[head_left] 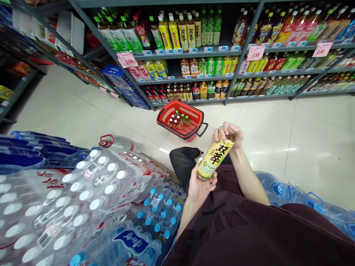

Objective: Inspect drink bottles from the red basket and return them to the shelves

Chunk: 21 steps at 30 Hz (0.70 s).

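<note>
A drink bottle with a yellow label is tilted in front of my body, its top end toward the upper right. My left hand cups the bottle's base, fingers curled round its lower end. Around the neck and cap end wraps my right hand, which hides the cap. Past the bottle, on the floor, stands a red shopping basket with a black handle. Inside it lie several small bottles, some with white caps and some with green.
Shelves of bottled drinks run along the far side, with pink price tags. Shrink-wrapped water bottles are stacked at the left. Large blue-tinted water jugs stand at the right. Tiled floor lies between.
</note>
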### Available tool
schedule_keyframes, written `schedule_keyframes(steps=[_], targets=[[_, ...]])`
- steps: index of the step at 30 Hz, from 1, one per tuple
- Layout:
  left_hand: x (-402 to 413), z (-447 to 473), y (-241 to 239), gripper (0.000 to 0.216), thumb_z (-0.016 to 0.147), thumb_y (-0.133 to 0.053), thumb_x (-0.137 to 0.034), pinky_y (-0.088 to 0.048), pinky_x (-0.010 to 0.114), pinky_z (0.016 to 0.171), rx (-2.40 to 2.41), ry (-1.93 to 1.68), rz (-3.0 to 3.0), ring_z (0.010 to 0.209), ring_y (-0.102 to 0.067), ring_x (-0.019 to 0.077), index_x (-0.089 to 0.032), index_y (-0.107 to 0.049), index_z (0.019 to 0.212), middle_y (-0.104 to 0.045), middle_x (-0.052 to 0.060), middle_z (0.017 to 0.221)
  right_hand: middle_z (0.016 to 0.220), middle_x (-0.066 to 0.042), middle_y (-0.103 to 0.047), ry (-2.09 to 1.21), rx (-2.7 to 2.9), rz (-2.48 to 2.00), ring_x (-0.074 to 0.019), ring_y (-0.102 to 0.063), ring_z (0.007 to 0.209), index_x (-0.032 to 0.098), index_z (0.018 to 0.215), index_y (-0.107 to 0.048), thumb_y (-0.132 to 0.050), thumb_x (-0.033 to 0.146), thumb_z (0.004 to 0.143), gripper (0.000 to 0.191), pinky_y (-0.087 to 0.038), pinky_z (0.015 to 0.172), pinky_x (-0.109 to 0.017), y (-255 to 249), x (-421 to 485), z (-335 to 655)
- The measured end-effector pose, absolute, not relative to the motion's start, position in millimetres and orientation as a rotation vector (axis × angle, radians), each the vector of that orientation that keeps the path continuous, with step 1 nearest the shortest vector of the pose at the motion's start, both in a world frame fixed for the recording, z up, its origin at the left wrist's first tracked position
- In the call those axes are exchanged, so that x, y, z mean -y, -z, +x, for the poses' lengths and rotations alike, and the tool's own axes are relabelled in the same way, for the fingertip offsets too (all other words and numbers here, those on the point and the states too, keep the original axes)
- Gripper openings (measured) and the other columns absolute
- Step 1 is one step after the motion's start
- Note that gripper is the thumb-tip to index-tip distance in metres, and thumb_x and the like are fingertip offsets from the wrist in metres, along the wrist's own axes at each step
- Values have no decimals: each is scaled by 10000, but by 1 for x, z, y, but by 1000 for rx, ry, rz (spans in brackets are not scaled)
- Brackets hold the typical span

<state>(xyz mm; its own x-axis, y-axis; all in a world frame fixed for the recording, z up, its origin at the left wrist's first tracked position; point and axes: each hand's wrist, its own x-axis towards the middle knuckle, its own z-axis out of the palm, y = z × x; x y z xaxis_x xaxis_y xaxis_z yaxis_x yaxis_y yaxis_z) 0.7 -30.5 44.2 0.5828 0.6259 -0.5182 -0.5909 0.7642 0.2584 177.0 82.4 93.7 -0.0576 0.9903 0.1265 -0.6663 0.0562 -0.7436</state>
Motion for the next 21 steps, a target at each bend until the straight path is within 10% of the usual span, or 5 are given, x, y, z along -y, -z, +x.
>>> schedule_keyframes(steps=[7, 13, 21], targets=[[33, -2, -48, 576, 772, -787, -357, -449, 240, 507, -803, -1122, 303, 774, -649, 192, -281, -508, 1270, -639, 60, 1154, 991, -60, -766, -1471, 797, -721, -241, -728, 931, 204, 908, -691, -767, 320, 778, 190, -595, 808, -366, -94, -89, 163], [34, -1, -47, 653, 695, -849, -163, -540, 288, 796, -930, -1287, 416, 979, -633, 180, -297, -544, 1256, -608, 38, 1221, 945, -63, -771, -1536, 688, -768, -235, -743, 849, 195, 891, -682, -781, 332, 752, 219, -604, 766, -355, -89, -93, 160], [36, -2, -52, 826, 665, -896, -178, -539, 247, 631, -988, -1279, 514, 847, -659, 178, -290, -455, 1355, -625, 59, 1137, 898, -64, -760, -1571, 750, -709, -265, -731, 862, 217, 964, -660, -761, 402, 749, 302, -597, 799, -412, -92, -92, 159]])
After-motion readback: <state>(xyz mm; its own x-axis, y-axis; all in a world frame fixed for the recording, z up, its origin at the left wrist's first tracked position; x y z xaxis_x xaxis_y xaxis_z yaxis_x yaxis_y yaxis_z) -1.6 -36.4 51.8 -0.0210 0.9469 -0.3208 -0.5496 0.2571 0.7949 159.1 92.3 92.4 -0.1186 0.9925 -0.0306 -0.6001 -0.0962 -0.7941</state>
